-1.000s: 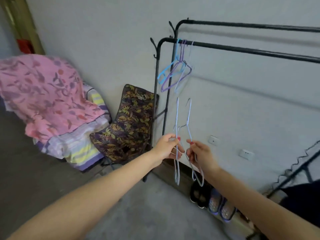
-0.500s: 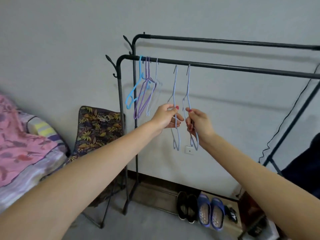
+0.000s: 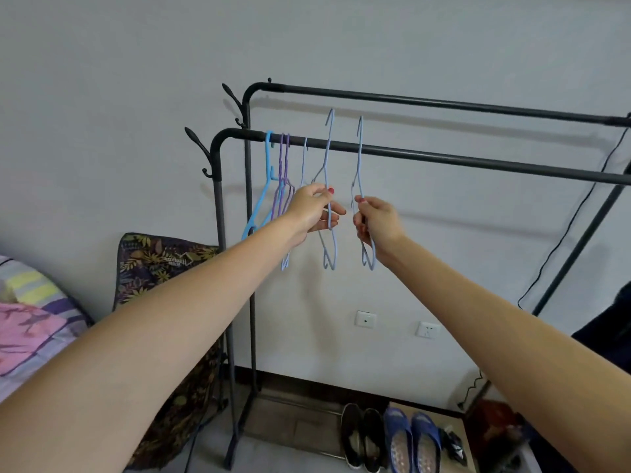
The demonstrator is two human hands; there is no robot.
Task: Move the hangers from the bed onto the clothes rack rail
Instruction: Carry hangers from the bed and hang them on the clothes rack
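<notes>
My left hand (image 3: 312,209) pinches a pale blue wire hanger (image 3: 328,158) by its body. My right hand (image 3: 375,221) grips a second pale blue wire hanger (image 3: 359,155) the same way. Both hangers are held upright, edge-on, with their hooks raised above the front rail (image 3: 444,158) of the black clothes rack. Neither hook rests on the rail. At the rail's left end hang a bright blue hanger (image 3: 268,175), purple hangers (image 3: 284,169) and one more pale hanger (image 3: 304,158). The bed (image 3: 30,322) shows at the lower left.
A second, higher rail (image 3: 426,100) runs behind the front one. A folding chair with leaf-print fabric (image 3: 160,268) stands left of the rack. Shoes (image 3: 389,438) sit on the floor under it. A black cable (image 3: 566,227) hangs at the right. Wall sockets (image 3: 365,319) are below.
Both hands rose with their hangers from waist height to the rail; the hooks now stand above the front rail. My view turned right and up, away from the bed.
</notes>
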